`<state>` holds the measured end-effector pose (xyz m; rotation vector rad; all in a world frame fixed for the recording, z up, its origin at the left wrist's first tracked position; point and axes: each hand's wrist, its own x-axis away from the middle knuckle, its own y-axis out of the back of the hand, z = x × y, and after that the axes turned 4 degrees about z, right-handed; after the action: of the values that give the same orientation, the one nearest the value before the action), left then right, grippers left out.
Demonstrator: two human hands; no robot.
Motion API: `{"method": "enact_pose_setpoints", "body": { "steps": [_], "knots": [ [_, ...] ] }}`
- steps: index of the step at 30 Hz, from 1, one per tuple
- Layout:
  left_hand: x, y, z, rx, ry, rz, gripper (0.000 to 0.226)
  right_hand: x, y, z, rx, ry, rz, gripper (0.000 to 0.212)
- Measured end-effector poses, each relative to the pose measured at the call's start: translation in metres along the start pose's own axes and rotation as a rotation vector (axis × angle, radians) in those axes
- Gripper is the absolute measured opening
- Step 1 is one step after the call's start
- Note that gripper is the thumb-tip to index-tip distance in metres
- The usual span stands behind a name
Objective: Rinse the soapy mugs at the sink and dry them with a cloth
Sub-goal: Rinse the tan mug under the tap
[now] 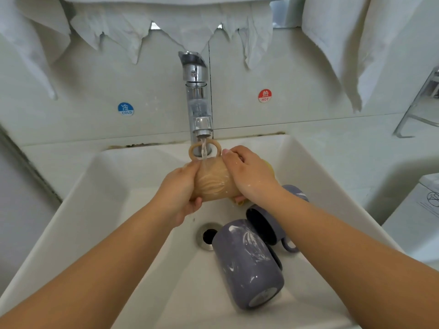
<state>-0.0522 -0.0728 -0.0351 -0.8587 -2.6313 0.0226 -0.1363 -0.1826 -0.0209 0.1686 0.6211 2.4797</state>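
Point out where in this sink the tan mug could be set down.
The bare basin floor on the left, between the left wall and the drain, is free. The right half is crowded: two soapy purple mugs lie on their sides beside the drain. Both hands hold the tan mug under the tap.

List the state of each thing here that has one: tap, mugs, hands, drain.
Tap: running.
Tan mug: on its side under the stream, held at both ends.
Near purple mug: lying in the sink, soapy.
Far purple mug: lying behind it, unrinsed.
Left hand: grips the tan mug.
Right hand: grips it too.
Drain: unplugged.
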Motion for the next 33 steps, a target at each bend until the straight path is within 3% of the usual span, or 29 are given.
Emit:
{"method": "enact_pose_setpoints", "body": {
  "steps": [4,8,13,18,24,29,33],
  "knots": [
    [0.0,0.013,0.002,0.047,-0.003,0.238,0.017,-0.001,0.002,0.0,-0.022,-0.019,0.005,0.033],
    [0.002,0.01,0.003,-0.049,-0.022,0.058,0.033,0.001,-0.008,0.0,0.008,0.038,0.017,0.031],
    [0.001,0.005,0.005,-0.064,-0.018,-0.097,0.029,0.002,-0.01,-0.001,-0.015,0.009,0.02,0.031],
    [0.002,0.014,-0.001,0.074,0.041,0.16,0.016,-0.001,-0.005,-0.002,-0.104,0.013,-0.017,0.031],
    [0.005,0.006,0.001,-0.002,0.036,0.038,0.025,0.0,-0.01,-0.003,-0.004,0.099,-0.015,0.028],
    [0.008,0.014,-0.008,0.137,0.016,0.128,0.013,-0.008,-0.003,-0.001,-0.137,-0.002,-0.014,0.035],
    [0.009,0.024,-0.011,-0.003,-0.08,0.099,0.013,-0.01,0.002,-0.003,0.038,0.055,0.035,0.038]
  ]
}}
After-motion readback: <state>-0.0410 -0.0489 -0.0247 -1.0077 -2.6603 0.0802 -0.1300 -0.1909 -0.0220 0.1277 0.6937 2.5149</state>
